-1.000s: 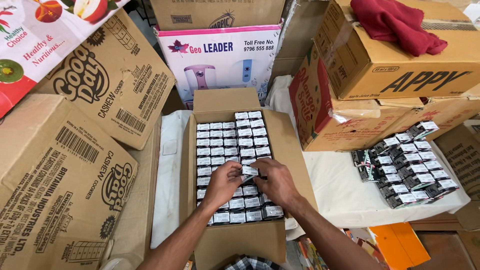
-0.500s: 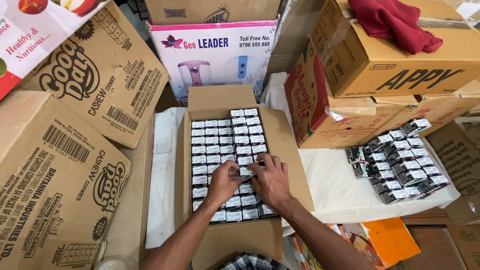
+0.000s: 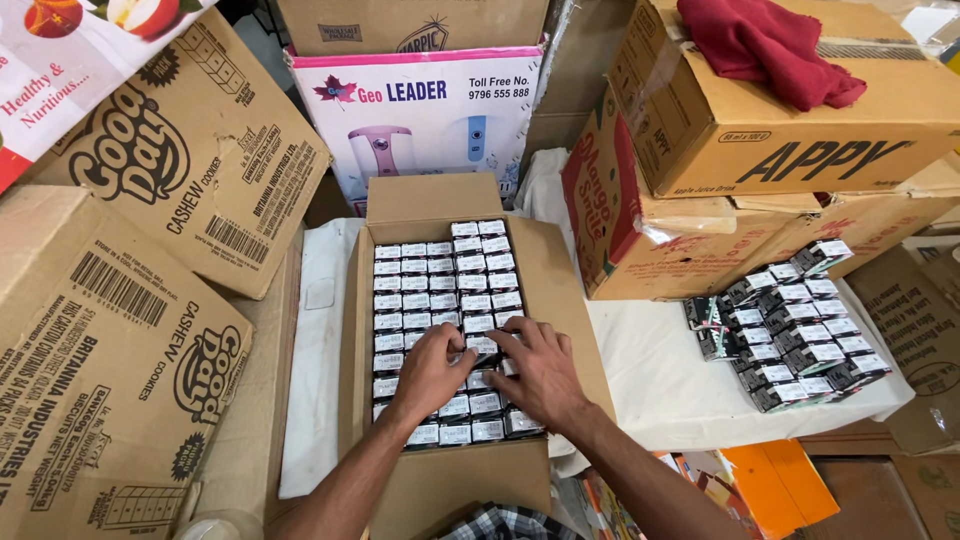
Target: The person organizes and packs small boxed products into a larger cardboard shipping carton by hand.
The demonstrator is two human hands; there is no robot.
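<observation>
An open cardboard carton (image 3: 418,199) sits before me, filled with tight rows of small dark packs with white label tops (image 3: 430,285). My left hand (image 3: 430,372) and my right hand (image 3: 543,372) both rest on the packs in the near half of the carton. Their fingertips meet on one small pack (image 3: 483,346) near the middle, pinching or pressing it among its neighbours. Whether either hand truly grips it is unclear.
A stack of the same small packs (image 3: 795,330) lies on the white cloth (image 3: 650,370) at right. Large printed cardboard boxes (image 3: 120,330) crowd the left, juice cartons (image 3: 800,130) with a red cloth (image 3: 765,45) the right, a white-and-pink box (image 3: 430,110) behind.
Both hands stayed on the near packs, fingers shifting slightly toward the carton's middle. My view drifted a little; the carton and the side stack have not moved.
</observation>
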